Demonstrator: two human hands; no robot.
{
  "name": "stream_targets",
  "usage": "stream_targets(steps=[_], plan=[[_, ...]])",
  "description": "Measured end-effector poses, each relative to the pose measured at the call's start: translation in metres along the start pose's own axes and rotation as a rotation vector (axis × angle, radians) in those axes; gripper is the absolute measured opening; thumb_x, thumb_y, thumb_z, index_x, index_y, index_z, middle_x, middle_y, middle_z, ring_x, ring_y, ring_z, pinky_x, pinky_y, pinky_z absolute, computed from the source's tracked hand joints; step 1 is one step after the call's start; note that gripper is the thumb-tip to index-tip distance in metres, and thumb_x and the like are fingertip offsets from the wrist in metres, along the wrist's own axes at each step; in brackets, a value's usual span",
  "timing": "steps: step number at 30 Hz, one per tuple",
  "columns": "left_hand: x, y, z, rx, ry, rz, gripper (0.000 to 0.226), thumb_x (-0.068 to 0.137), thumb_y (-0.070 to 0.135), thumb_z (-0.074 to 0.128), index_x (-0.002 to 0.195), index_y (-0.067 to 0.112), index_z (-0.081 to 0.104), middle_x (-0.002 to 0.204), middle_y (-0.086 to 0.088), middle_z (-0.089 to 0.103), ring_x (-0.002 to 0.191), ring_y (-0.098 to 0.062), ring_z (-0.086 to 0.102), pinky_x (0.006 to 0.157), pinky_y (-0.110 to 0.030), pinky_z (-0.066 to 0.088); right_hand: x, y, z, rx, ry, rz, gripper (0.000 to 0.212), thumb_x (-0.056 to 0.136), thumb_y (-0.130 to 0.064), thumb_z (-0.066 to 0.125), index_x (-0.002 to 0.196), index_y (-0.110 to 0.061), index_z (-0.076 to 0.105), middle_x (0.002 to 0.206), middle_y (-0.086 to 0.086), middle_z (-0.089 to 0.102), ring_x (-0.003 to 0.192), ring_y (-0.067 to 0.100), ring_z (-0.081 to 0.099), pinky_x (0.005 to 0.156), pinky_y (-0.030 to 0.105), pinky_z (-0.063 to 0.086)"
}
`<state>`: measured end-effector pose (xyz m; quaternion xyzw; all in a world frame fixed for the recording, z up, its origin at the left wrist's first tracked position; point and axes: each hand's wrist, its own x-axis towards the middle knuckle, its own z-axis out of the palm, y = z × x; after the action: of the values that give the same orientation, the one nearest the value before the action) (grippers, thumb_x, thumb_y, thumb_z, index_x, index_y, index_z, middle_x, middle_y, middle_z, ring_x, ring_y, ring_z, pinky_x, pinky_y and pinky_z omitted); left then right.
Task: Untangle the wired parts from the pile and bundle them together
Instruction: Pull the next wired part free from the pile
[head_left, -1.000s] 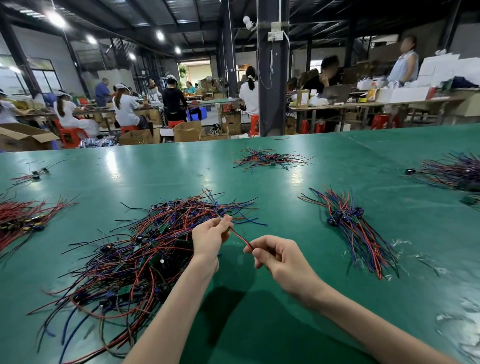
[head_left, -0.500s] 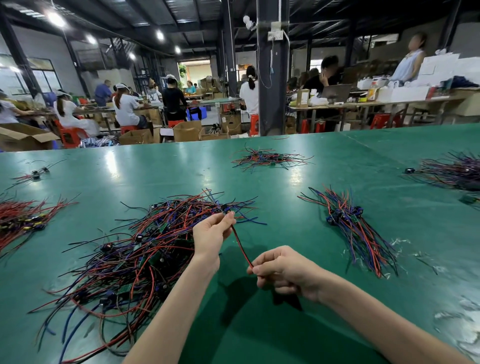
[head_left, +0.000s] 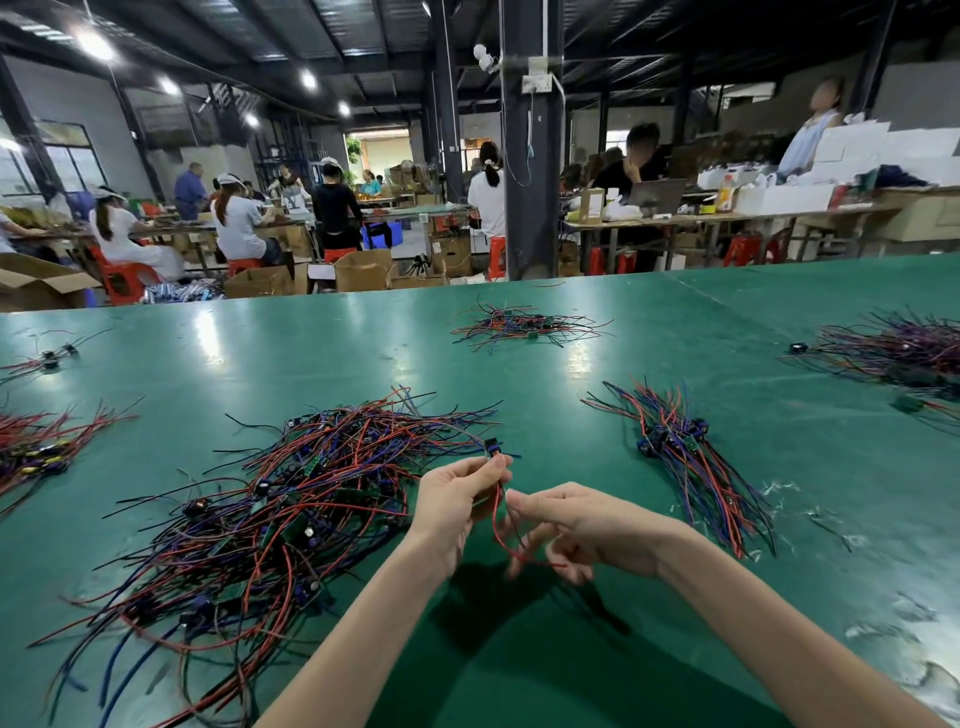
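Above the green desk (head_left: 571, 395), the left hand (head_left: 452, 512) pinches a wired part (head_left: 492, 451) (red and black leads trailing); the right hand (head_left: 587, 530) spreads loose-fingered around those leads. Tangled pile (head_left: 280, 514) lies just left, sorted bundle (head_left: 685, 457) right.

Overhead lamps (head_left: 93, 44) glare on green table (head_left: 311, 353); wide-angle edges bent; right hand (head_left: 582, 530) motion-blurred.

hands showing: 2 (head_left: 457, 499) (head_left: 582, 525) | wire heaps lying on counter (head_left: 311, 353): 6 | wired parts being held: 1 (head_left: 492, 448)
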<state>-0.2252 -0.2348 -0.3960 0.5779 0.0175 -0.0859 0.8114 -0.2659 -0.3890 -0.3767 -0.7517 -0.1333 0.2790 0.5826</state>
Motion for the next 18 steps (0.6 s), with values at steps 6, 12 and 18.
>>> stream_targets(steps=[6,12,18], plan=[[0.003,-0.001,-0.002,-0.064,0.009,-0.031,0.007,0.085,0.008,0.065,0.084,0.003,0.07,0.065,-0.002,0.067,0.065,-0.012,0.057,0.067,-0.022,0.048,-0.008,-0.001,-0.006,-0.144,-0.247,0.04,0.056,0.099,-0.052,0.031,0.121,-0.004,0.051,0.111,0.023,0.066,0.045,0.015,0.058,0.039,0.02,0.045],[0.003,0.0,-0.002,-0.099,0.0,-0.046,0.009,0.086,0.007,0.063,0.088,0.0,0.069,0.066,-0.003,0.067,0.067,-0.014,0.057,0.068,-0.024,0.047,-0.005,0.0,-0.006,-0.179,-0.163,0.019,0.052,0.098,-0.056,0.029,0.114,-0.02,0.063,0.098,0.013,0.073,0.031,0.009,0.029,0.032,0.019,0.023],[-0.001,-0.001,0.0,-0.017,-0.049,-0.036,0.013,0.085,0.01,0.065,0.09,0.0,0.069,0.068,-0.004,0.065,0.06,-0.014,0.057,0.049,-0.024,0.048,0.007,0.01,-0.001,0.065,0.122,-0.127,0.02,0.093,-0.029,0.058,0.086,-0.011,0.064,0.08,0.014,0.073,0.03,0.004,0.029,0.031,0.014,0.019]])
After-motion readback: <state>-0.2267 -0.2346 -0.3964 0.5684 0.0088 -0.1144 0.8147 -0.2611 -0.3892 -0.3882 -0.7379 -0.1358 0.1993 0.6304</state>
